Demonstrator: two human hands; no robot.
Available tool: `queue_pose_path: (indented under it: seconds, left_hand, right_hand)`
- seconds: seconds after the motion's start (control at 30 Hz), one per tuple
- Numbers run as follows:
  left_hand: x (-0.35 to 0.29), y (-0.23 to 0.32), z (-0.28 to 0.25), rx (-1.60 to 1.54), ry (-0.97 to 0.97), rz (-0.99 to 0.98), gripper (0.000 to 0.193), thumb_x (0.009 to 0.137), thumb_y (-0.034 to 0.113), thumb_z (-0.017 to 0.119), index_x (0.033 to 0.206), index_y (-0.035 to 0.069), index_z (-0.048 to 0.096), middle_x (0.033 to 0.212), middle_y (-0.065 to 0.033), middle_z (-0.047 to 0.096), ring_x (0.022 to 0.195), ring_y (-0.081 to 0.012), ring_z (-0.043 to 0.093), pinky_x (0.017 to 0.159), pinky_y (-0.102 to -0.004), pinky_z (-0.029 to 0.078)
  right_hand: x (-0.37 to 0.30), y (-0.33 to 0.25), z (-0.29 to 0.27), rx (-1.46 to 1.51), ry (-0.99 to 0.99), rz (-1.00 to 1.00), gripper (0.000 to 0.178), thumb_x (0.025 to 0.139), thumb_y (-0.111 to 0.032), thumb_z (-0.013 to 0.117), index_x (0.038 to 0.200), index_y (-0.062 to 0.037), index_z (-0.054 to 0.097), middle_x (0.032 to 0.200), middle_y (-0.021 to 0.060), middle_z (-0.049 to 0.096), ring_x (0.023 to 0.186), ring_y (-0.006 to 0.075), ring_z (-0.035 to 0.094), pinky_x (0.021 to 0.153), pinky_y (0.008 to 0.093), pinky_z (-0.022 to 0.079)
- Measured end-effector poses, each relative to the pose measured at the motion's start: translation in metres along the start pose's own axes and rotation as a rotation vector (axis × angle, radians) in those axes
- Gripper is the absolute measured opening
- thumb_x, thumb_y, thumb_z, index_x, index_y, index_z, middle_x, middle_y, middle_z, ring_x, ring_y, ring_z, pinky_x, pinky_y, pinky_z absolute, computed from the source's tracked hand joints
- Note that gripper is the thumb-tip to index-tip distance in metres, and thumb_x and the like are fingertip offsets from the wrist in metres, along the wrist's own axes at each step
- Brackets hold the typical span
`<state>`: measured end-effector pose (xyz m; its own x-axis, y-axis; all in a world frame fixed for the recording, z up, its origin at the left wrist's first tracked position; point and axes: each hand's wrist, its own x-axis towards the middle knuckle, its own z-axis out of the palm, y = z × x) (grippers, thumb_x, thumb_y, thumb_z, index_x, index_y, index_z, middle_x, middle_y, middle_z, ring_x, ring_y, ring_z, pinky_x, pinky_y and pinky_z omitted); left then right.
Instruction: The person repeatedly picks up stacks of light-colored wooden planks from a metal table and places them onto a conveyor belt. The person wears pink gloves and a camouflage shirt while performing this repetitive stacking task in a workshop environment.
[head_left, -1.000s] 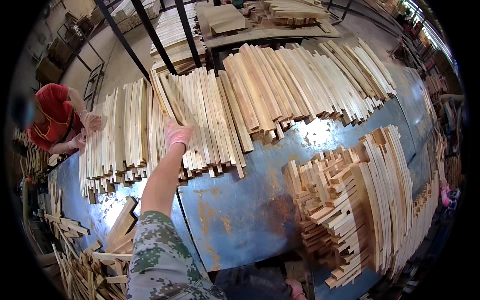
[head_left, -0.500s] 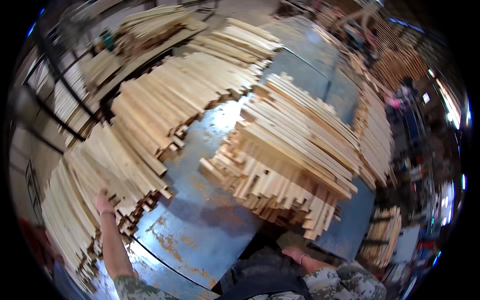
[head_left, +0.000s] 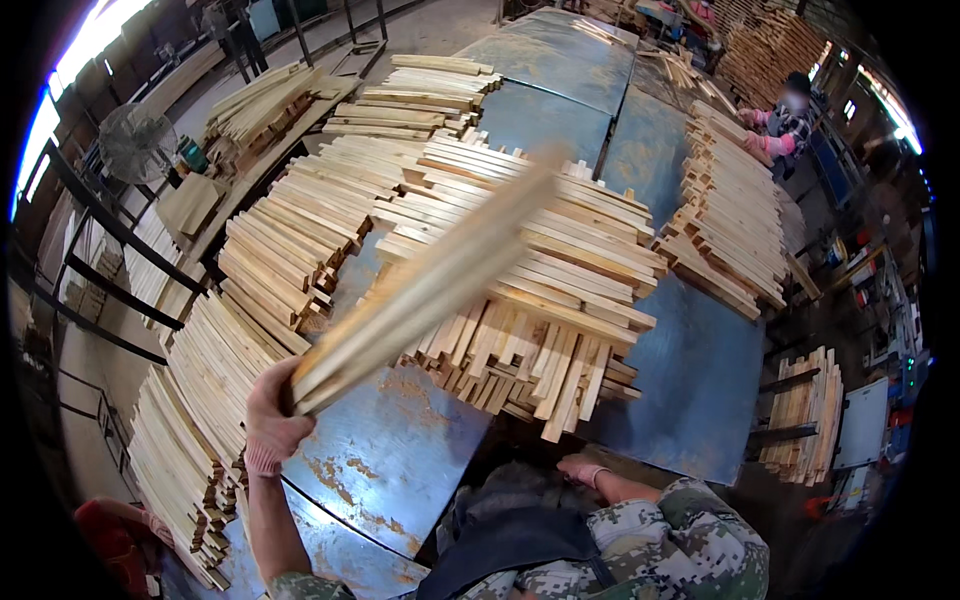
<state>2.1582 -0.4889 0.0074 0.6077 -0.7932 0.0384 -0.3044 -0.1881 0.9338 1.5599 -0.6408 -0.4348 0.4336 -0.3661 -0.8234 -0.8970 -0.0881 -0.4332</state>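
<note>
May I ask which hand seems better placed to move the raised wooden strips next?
Left hand, probably: it grips the wooden strips, while the right hand sits lower, away from them.

fan (head_left: 137, 143) upper l | grn btl (head_left: 192, 153) nr it | blk mtl frame (head_left: 120, 290) | co-wkr (head_left: 793, 125) far r

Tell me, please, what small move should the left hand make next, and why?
Probably the left hand should turn the held wood to line up with the top strips of the middle stack. In this view, the wood reaches across that stack, but slants against the direction of its top strips, and the grip is only at the near end.
</note>
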Motion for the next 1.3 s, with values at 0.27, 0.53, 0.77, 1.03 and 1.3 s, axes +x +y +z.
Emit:
queue_pose_path:
  seconds: [0.27, 0.53, 0.77, 1.03, 1.3]
  left_hand:
    - [0.082, 0.097, 0.101, 0.674, -0.537, 0.624, 0.056, 0.071, -0.004, 0.078, 0.124, 0.013, 0.073, 0.104, -0.0076, 0.076, 0.102, -0.0307, 0.071, 0.113, -0.049, 0.044]
    - [0.166, 0.051, 0.142, 1.019, -0.494, 0.536, 0.047, 0.081, 0.01, 0.082, 0.126, 0.017, 0.071, 0.12, -0.0083, 0.073, 0.123, -0.0322, 0.062, 0.124, -0.0497, 0.033]
    - [0.158, 0.045, 0.164, 1.229, -0.42, 0.453, 0.047, 0.087, 0.021, 0.081, 0.132, 0.021, 0.068, 0.129, -0.0111, 0.07, 0.135, -0.0333, 0.058, 0.128, -0.0547, 0.028]
    - [0.1, 0.07, 0.247, 1.023, -0.381, 0.733, 0.071, 0.075, 0.03, 0.088, 0.139, 0.019, 0.059, 0.135, -0.0093, 0.062, 0.134, -0.0335, 0.055, 0.126, -0.0544, 0.031]
    - [0.093, 0.097, 0.25, 1.151, -0.577, 0.592, 0.072, 0.075, 0.022, 0.088, 0.142, 0.019, 0.06, 0.146, -0.0087, 0.058, 0.143, -0.0322, 0.051, 0.131, -0.052, 0.026]
  right_hand:
    - [-0.069, 0.004, -0.027, 0.126, 0.178, 0.017, 0.043, 0.102, -0.043, 0.055, 0.121, -0.009, 0.074, 0.121, 0.0201, 0.073, 0.118, 0.0403, 0.067, 0.102, 0.0476, 0.052]
    - [-0.065, 0.051, 0.024, 0.269, 0.248, 0.111, 0.052, 0.103, -0.052, 0.057, 0.124, -0.0087, 0.077, 0.105, 0.017, 0.079, 0.085, 0.0316, 0.076, 0.079, 0.0442, 0.059]
    - [-0.094, 0.014, -0.003, 0.403, 0.145, 0.289, 0.05, 0.103, -0.046, 0.053, 0.12, -0.0059, 0.076, 0.132, 0.02, 0.073, 0.126, 0.0402, 0.066, 0.107, 0.0473, 0.05]
    - [-0.059, 0.066, -0.004, 0.094, 0.252, -0.104, 0.037, 0.096, -0.039, 0.061, 0.106, -0.0069, 0.076, 0.104, 0.0148, 0.077, 0.094, 0.0303, 0.074, 0.085, 0.0447, 0.056]
    - [-0.057, 0.04, -0.035, 0.68, 0.259, 0.166, 0.041, 0.101, -0.031, 0.069, 0.129, -0.0018, 0.075, 0.122, 0.0121, 0.077, 0.096, 0.0258, 0.073, 0.083, 0.0392, 0.057]
